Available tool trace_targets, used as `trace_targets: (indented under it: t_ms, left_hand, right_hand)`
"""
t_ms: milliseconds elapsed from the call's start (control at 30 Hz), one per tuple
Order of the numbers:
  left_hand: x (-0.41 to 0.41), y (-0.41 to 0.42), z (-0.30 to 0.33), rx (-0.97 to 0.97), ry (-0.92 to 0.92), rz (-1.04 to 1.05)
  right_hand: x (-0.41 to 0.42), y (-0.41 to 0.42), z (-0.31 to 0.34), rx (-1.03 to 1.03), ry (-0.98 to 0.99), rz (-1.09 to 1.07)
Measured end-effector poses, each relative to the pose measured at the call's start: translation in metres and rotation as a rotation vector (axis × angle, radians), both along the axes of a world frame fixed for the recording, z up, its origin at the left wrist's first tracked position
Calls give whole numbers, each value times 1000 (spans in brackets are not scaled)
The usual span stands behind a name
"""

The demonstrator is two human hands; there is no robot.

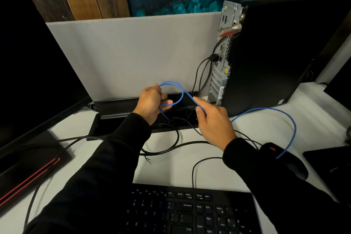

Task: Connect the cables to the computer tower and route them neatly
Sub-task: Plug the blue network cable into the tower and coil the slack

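Observation:
A thin blue cable runs across the white desk. My left hand grips a small coil of it, looped above the open cable tray. My right hand pinches the same cable between thumb and fingers a little to the right. From there the cable arcs right and down over a black mouse. The black computer tower stands at the right with its rear port panel turned toward me. Two black cables are plugged into that panel and drop behind the tray.
A black keyboard lies at the near edge. A monitor with a red-trimmed base fills the left. Loose black cables cross the desk. A grey partition stands behind the tray.

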State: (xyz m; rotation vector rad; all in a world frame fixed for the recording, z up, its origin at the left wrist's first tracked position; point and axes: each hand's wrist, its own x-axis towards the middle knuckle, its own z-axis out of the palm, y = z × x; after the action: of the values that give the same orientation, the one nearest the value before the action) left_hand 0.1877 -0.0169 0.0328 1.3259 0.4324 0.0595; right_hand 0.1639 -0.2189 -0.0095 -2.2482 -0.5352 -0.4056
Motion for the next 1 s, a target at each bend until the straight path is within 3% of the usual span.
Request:
trace_targets:
  t_ms: [133,300,433,533,633,900,1000]
  left_hand:
    - [3,4,7,-283,-4,92]
    - [-4,3,8,-357,-91,119]
    - [-10,-7,-1,-158,-228,14]
    - [-14,-12,-10,275,-305,-84]
    - [-26,-25,-12,416,-317,-124]
    - [-48,-38,-16,149,-410,-298]
    - [-51,-34,-21,307,-428,-292]
  right_hand:
    - [-1,-2,-3,-211,40,12]
    - [-8,-10,-6,-379,165,124]
    - [-14,-9,9,-505,134,231]
    - [-16,-1,23,-587,13,272]
    - [-15,6,34,-530,-78,341]
    - [-2,13,52,-258,-197,380]
    - [-2,13,55,-71,-159,236]
